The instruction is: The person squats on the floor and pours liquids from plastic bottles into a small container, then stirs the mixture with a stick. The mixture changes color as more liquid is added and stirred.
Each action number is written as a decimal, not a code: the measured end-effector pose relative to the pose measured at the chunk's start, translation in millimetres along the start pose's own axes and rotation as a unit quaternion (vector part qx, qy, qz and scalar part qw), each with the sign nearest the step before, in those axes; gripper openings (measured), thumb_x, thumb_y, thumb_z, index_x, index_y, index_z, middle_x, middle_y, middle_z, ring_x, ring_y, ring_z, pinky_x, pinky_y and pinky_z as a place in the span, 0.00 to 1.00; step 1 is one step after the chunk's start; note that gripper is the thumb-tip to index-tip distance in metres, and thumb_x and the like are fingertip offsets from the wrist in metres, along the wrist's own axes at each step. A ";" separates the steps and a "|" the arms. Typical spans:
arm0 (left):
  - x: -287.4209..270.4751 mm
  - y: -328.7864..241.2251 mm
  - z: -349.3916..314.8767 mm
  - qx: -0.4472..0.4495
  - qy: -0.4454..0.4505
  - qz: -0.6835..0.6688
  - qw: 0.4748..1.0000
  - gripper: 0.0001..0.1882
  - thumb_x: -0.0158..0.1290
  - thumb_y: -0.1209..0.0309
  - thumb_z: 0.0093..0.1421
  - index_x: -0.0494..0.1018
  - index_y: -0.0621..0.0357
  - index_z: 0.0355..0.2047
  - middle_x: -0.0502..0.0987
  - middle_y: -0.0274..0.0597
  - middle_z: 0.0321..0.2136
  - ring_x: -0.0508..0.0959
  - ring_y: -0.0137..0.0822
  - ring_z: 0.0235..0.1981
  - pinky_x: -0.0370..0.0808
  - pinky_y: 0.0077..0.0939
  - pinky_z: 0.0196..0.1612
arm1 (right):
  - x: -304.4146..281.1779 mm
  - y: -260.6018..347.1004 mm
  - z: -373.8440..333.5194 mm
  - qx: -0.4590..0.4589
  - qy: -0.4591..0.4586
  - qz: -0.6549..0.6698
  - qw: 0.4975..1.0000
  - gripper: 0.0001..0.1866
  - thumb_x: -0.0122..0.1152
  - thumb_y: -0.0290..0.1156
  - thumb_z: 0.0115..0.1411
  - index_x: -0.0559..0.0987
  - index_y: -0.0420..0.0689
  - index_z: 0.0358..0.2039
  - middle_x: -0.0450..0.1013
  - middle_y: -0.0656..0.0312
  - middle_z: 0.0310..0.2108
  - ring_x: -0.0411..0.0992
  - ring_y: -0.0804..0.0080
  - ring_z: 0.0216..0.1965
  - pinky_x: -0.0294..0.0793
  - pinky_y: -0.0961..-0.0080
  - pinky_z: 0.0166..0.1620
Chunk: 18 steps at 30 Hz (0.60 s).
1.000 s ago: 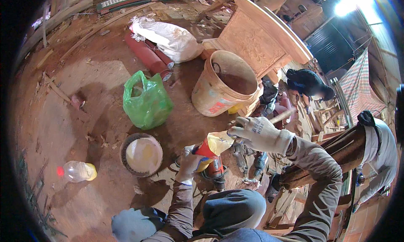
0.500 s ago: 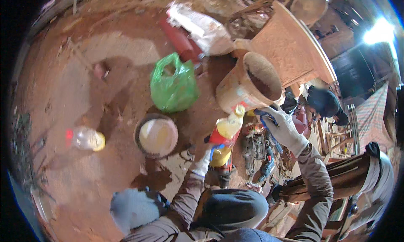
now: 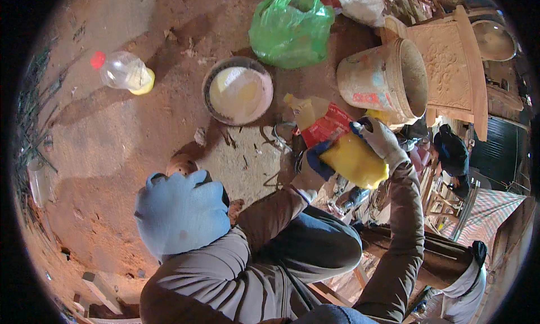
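A clear plastic bottle [image 3: 357, 159] with a red label and yellow liquid lies tilted in my hands. Its neck leans up and left, toward a round bowl [image 3: 212, 107] on the ground that holds a pale substance. My left hand [image 3: 316, 169], in a white glove with blue palm, is closed around the bottle's left side. In a similar glove, my right hand [image 3: 381, 137] grips its upper right side. I cannot make out a cap on the neck. Another clear bottle [image 3: 121, 70] with a red cap and some yellow liquid lies on the ground at the left.
Beyond the bowl sits a green plastic bag [image 3: 291, 28]. A dirty bucket [image 3: 368, 79] leans near a carved wooden panel [image 3: 447, 70]. Power tools and cables lie beneath my right forearm. A light-blue scalloped object [image 3: 183, 214] is beside my left arm. Someone in dark clothing [image 3: 451, 152] is at the right.
My right hand has come onto the bottle, which it was apart from before. The bottle's neck has swung left toward the bowl. The view has shifted, with the ground things now higher in it.
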<state>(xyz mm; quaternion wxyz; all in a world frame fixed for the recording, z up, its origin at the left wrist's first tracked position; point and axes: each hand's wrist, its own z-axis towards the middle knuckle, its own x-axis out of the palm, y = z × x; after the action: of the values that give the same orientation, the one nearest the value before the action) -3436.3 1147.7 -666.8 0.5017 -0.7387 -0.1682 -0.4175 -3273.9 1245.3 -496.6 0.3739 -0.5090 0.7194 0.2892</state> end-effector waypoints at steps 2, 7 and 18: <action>-5.4 3.5 6.9 -0.062 -0.029 -0.177 0.982 0.23 0.55 0.77 0.64 0.72 0.58 0.60 0.78 0.42 0.55 0.78 0.38 0.55 0.77 0.39 0.59 | -0.2 4.6 6.5 0.011 0.044 -0.001 0.999 0.39 0.61 0.67 0.59 0.80 0.41 0.51 0.81 0.48 0.43 0.79 0.53 0.46 0.75 0.61 0.50; -11.5 -9.6 9.0 -0.028 -0.030 -0.253 0.967 0.25 0.56 0.77 0.64 0.71 0.55 0.62 0.78 0.42 0.56 0.78 0.38 0.56 0.76 0.38 0.61 | -19.3 32.2 19.1 0.009 0.161 0.005 0.987 0.48 0.70 0.70 0.47 0.81 0.35 0.50 0.81 0.50 0.41 0.79 0.60 0.42 0.77 0.66 0.47; -26.9 10.0 28.4 -0.123 -0.006 -0.691 0.712 0.22 0.48 0.58 0.71 0.73 0.54 0.61 0.77 0.46 0.58 0.76 0.45 0.59 0.67 0.52 0.67 | -43.6 114.2 25.6 0.020 0.223 0.007 0.974 0.42 0.77 0.57 0.46 0.80 0.34 0.50 0.81 0.49 0.43 0.81 0.62 0.41 0.78 0.67 0.46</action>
<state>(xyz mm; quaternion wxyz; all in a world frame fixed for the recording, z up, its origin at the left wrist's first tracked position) -3432.9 1172.8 -698.1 -0.0232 -0.4738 -0.5822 -0.6604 -3367.2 1324.2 -470.4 0.2120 -0.5477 0.7942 0.1562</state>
